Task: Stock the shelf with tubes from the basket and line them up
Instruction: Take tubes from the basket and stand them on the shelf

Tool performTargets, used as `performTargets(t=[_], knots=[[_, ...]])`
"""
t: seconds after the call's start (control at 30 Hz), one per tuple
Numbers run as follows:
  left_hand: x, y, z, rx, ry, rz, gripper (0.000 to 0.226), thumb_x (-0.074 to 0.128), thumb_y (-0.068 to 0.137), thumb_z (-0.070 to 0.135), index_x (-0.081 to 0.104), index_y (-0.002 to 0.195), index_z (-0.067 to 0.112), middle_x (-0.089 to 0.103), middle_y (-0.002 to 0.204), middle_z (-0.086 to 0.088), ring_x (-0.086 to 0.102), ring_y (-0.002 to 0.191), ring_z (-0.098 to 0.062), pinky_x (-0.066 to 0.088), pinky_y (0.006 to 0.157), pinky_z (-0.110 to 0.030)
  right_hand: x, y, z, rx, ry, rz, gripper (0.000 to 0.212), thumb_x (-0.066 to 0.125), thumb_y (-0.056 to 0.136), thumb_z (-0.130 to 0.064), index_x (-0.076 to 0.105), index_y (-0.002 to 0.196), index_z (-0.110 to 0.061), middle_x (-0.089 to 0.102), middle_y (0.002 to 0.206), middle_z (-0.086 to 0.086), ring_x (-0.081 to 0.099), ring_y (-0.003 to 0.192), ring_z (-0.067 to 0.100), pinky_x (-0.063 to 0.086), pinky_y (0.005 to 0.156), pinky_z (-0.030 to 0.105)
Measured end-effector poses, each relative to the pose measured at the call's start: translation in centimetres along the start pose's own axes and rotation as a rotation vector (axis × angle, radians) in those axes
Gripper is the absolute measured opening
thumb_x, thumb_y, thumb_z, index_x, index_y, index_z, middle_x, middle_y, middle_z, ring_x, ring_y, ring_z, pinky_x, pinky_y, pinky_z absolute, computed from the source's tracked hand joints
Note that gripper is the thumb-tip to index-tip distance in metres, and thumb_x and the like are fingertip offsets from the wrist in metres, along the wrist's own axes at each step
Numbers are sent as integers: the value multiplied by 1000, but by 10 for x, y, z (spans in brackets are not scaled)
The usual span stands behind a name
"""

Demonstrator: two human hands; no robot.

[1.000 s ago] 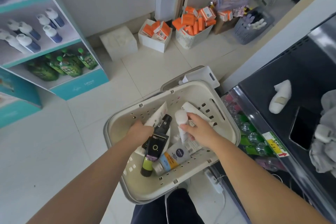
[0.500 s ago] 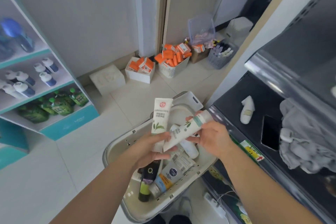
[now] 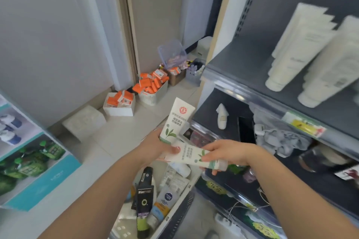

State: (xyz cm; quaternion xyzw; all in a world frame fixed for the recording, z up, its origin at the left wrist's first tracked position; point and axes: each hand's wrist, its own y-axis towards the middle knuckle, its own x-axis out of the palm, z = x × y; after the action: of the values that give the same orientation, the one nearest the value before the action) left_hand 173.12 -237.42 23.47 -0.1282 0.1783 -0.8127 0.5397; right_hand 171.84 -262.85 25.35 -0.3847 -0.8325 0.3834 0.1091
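Two tubes are out of the basket [image 3: 182, 202] so far: the left hand [image 3: 155, 147] is gripping an upright tube [image 3: 177, 120], and the right hand [image 3: 229, 153] is holding a second tube [image 3: 194, 156] crosswise, its tail touching the left hand. Neither is on the shelf [image 3: 242, 60] yet, up and right of the right hand, where white tubes [image 3: 297, 48] are already sitting. Other tubes [image 3: 144, 200] are lying below both hands. Against half a second ago, both hands are riding higher and the second tube is lying flatter.

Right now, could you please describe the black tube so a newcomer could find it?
Look into the cream basket at the bottom of the view. The black tube lies left of a blue and orange tube. It alone is black, with a green end.
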Motion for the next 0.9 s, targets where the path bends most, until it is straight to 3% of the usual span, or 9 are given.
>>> performTargets(t=[0.07, 0.13, 0.27, 0.37, 0.47, 0.53, 0.63, 0.73, 0.9], knots=[[17, 2, 10, 30, -23, -67, 40, 76, 79, 4, 61, 113, 18, 74, 106, -3, 72, 95, -21, 59, 81, -41, -6, -16, 14, -32, 78, 24, 37, 67, 89, -25, 64, 124, -13, 71, 114, 8, 67, 95, 24, 54, 89, 37], [36, 5, 22, 63, -95, -122, 33, 71, 84, 25, 61, 115, 18, 74, 108, -5, 72, 97, -22, 59, 79, -44, -14, -37, 30, -100, 219, 59, 40, 67, 85, -21, 63, 123, -8, 70, 112, 11, 67, 94, 21, 53, 85, 35], [78, 17, 48, 119, -161, -123, 76, 67, 72, 62, 55, 127, 11, 69, 103, -8, 69, 92, -21, 58, 83, -43, -31, -84, 61, -321, 553, 130, 63, 71, 73, -8, 50, 133, -8, 68, 114, 17, 67, 99, 28, 52, 86, 39], [115, 25, 64, 193, -45, -217, 78, 64, 61, 81, 49, 129, 46, 66, 119, 10, 61, 114, -18, 49, 99, -50, -46, -121, 77, -458, 633, 255, 71, 73, 69, -8, 49, 136, -14, 66, 119, 19, 64, 108, 35, 50, 92, 48], [162, 24, 89, 254, 41, -343, 54, 58, 68, 82, 40, 118, 72, 55, 134, 23, 50, 129, -15, 37, 109, -55, -64, -159, 87, -568, 637, 396, 62, 65, 77, -2, 47, 136, -10, 66, 121, 21, 63, 114, 36, 52, 90, 45], [197, 20, 108, 314, 77, -404, 40, 55, 75, 78, 38, 112, 78, 49, 136, 32, 45, 132, -7, 32, 114, -50, -77, -184, 92, -630, 644, 460, 61, 67, 79, -3, 47, 136, -10, 63, 126, 23, 60, 118, 40, 51, 91, 47], [254, 14, 138, 425, 36, -478, 40, 58, 85, 61, 45, 123, 65, 52, 137, 26, 48, 131, -6, 34, 113, -46, -97, -224, 101, -694, 632, 566, 64, 73, 76, -7, 49, 135, -12, 61, 130, 22, 57, 120, 45, 46, 97, 57], [309, 15, 163, 531, 28, -491, 46, 59, 89, 38, 46, 133, 37, 59, 135, 12, 55, 126, -13, 46, 104, -41, -118, -267, 109, -746, 605, 698, 57, 70, 82, 2, 50, 134, -9, 63, 130, 15, 62, 117, 36, 52, 95, 54], [385, 36, 192, 635, 143, -364, 45, 71, 86, 34, 52, 127, 33, 66, 121, 12, 60, 117, -15, 53, 95, -47, -159, -323, 133, -745, 492, 967, 44, 66, 87, 0, 58, 127, -17, 68, 123, 3, 66, 112, 24, 56, 91, 44]])
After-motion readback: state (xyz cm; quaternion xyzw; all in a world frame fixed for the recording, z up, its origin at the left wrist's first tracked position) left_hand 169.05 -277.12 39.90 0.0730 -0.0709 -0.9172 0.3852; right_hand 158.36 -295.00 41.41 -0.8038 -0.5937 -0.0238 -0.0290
